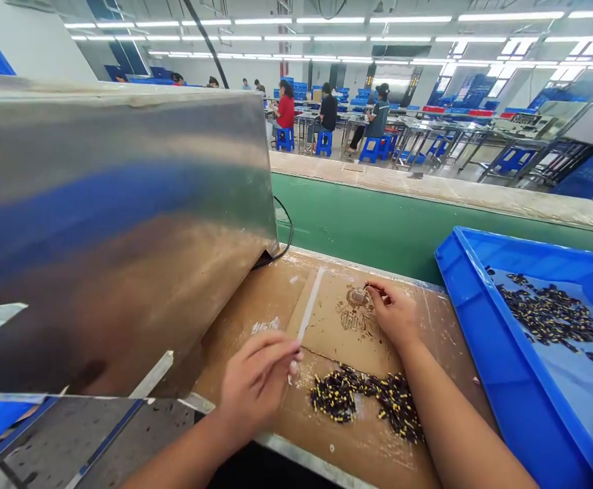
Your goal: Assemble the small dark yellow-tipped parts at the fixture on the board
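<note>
My left hand (255, 377) grips the near end of a thin white stick (310, 305) that points away across a brown cardboard sheet (327, 333). My right hand (392, 309) rests on the cardboard further off, its fingertips pinched on a small dark part held against a blob of clear glue (357, 295). A heap of small black and yellow parts (365, 397) lies on the cardboard between my two forearms, close to me.
A large shiny metal box (113, 224) fills the left, with a black cable (283, 234) behind it. A blue tray (484, 339) holding several dark parts sits at the right. A green conveyor belt (378, 224) runs beyond the bench. Seated people work far off.
</note>
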The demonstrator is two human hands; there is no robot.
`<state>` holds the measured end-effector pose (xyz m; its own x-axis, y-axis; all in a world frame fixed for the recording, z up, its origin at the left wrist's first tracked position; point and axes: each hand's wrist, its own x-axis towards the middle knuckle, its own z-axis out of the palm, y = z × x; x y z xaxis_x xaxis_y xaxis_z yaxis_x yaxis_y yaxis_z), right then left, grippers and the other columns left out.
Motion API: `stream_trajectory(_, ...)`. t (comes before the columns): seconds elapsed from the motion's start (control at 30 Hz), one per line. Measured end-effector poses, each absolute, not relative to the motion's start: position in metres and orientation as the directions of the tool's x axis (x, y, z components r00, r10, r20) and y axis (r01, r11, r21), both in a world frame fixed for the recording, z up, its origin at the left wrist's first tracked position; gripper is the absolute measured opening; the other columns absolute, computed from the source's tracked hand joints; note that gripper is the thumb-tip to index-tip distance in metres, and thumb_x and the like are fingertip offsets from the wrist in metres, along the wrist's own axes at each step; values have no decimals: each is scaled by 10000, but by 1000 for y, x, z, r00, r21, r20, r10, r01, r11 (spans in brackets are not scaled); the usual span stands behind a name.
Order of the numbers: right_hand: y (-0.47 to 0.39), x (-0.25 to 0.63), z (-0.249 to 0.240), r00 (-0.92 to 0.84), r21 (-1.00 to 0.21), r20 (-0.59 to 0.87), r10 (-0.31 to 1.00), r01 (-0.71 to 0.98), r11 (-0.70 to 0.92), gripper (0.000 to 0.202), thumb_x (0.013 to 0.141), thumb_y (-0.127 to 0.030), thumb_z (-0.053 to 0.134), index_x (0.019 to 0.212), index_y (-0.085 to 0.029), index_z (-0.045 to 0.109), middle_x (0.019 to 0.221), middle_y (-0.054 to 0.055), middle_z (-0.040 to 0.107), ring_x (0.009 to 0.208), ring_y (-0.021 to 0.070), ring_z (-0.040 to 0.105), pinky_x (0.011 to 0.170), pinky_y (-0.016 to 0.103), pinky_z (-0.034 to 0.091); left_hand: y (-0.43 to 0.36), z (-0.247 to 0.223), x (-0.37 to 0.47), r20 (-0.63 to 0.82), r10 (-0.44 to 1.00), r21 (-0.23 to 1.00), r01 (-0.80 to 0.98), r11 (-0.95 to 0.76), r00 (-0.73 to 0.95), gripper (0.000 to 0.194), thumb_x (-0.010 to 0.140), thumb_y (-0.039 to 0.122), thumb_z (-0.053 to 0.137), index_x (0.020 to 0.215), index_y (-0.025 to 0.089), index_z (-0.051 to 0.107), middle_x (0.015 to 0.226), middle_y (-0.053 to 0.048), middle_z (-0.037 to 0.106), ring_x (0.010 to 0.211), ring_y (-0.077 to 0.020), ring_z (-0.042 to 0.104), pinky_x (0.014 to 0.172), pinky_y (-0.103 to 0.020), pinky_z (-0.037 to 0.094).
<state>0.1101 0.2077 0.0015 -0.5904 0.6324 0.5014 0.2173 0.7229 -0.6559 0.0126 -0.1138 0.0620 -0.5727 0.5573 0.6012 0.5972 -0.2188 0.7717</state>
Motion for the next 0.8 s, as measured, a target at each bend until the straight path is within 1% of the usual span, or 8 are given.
stream_trajectory(0.07, 209, 109, 1, -603, -633, 522, 603, 201, 748, 286, 962, -445, 605, 1055, -245, 786, 988, 54, 798, 721, 195, 682, 755, 337, 547, -66, 55, 9, 414, 632, 909, 337, -245, -655, 224, 957, 201, 605, 1130, 218, 745, 905, -84, 734, 660, -131, 676, 634, -267, 588)
stream_trajectory(0.1, 209, 108, 1, -609, -622, 529, 591, 195, 758, 281, 965, -436, 605, 1057, -242, 786, 984, 56, 798, 730, 197, 688, 761, 339, 550, -45, 52, 7, 292, 675, 956, 192, -222, -678, 220, 947, 244, 629, 1128, 195, 743, 873, -86, 738, 660, -137, 678, 641, -274, 593)
stream_trajectory(0.17, 210, 108, 0, -621, -603, 540, 569, 186, 776, 270, 974, -413, 601, 1073, -240, 782, 991, 56, 799, 749, 198, 699, 772, 340, 556, -11, 46, -1, 91, 715, 985, -44, -168, -693, 257, 904, 306, 690, 1106, 158, 748, 813, -87, 743, 677, -149, 680, 663, -280, 596)
stream_trajectory(0.23, 210, 108, 0, -636, -585, 545, 546, 177, 791, 257, 983, -388, 593, 1090, -243, 776, 1018, 55, 799, 779, 200, 710, 790, 346, 561, 12, 36, -8, -10, 712, 976, -162, -145, -702, 295, 857, 328, 736, 1086, 143, 758, 802, -90, 744, 708, -155, 678, 673, -274, 585)
stream_trajectory(0.4, 209, 109, 1, -660, -554, 551, 511, 168, 815, 235, 994, -342, 579, 1109, -253, 763, 1077, 56, 790, 880, 220, 722, 829, 369, 561, 24, 11, -9, -98, 656, 974, -209, -92, -748, 314, 823, 341, 752, 1074, 154, 774, 818, -72, 723, 699, -138, 609, 587, -226, 483)
stream_trajectory(0.57, 208, 108, 3, -660, -487, 589, 467, 171, 857, 206, 1000, -320, 598, 1107, -253, 760, 1038, 41, 792, 812, 193, 706, 798, 344, 552, 11, 15, -10, -72, 689, 991, -128, -30, -721, 294, 850, 344, 730, 1093, 187, 779, 822, -60, 714, 702, -135, 571, 628, -242, 453)
stream_trajectory(0.7, 208, 107, 2, -651, -471, 602, 463, 180, 864, 186, 994, -307, 622, 1102, -252, 763, 1004, 30, 793, 772, 180, 692, 764, 321, 540, 7, 19, -15, -81, 687, 990, -138, -28, -722, 290, 865, 362, 719, 1097, 197, 775, 773, -43, 686, 652, -126, 536, 614, -251, 436)
stream_trajectory(0.8, 208, 107, 1, -652, -473, 597, 467, 184, 862, 196, 998, -310, 613, 1112, -257, 763, 1014, 32, 792, 773, 180, 687, 756, 318, 534, 7, 19, -14, -74, 692, 990, -139, -38, -718, 269, 865, 346, 719, 1086, 202, 776, 802, -51, 699, 663, -127, 540, 632, -261, 443)
